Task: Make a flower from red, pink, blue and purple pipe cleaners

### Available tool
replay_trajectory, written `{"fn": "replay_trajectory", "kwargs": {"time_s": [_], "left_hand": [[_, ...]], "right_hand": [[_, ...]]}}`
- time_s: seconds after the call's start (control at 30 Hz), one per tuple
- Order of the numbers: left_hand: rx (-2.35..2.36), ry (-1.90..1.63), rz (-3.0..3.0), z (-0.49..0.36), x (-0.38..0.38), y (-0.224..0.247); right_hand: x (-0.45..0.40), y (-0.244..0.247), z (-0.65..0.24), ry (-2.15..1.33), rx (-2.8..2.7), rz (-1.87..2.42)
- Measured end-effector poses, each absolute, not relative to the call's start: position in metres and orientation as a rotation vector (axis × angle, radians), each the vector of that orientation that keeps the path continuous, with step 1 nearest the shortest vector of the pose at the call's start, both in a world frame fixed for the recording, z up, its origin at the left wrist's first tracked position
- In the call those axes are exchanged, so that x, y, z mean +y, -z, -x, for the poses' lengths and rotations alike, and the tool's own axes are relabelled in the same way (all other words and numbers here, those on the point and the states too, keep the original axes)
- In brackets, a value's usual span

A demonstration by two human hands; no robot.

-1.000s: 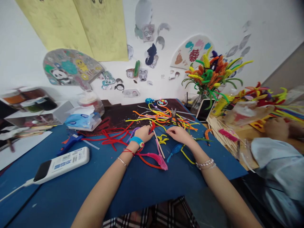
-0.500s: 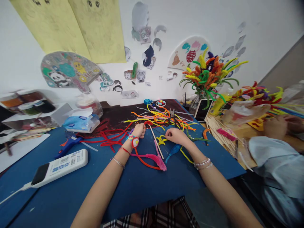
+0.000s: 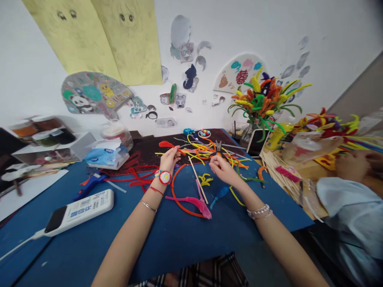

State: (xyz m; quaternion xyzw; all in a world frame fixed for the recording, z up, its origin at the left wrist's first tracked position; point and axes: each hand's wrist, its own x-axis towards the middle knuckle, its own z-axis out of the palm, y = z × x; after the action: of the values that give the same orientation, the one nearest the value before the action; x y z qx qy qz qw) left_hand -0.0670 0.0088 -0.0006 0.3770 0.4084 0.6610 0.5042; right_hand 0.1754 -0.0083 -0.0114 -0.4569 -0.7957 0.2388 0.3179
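Red pipe cleaner (image 3: 165,144) in left hand (image 3: 169,159), flowers (image 3: 260,95) in glass vase (image 3: 245,136)

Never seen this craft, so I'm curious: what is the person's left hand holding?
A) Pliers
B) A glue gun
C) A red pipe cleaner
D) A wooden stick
C: the left hand pinches a red pipe cleaner, whose fuzzy end sticks out above the fingers.
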Motion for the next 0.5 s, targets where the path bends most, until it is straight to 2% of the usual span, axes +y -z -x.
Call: {"fn": "replay_trajectory", "kwargs": {"time_s": [0.5], "left_hand": [[0.786,-1.643,-0.989,0.056,-0.005,-0.024]], "right_hand": [[-0.015,0.011,-0.164,-0.599,-2.065,1.108]]}}
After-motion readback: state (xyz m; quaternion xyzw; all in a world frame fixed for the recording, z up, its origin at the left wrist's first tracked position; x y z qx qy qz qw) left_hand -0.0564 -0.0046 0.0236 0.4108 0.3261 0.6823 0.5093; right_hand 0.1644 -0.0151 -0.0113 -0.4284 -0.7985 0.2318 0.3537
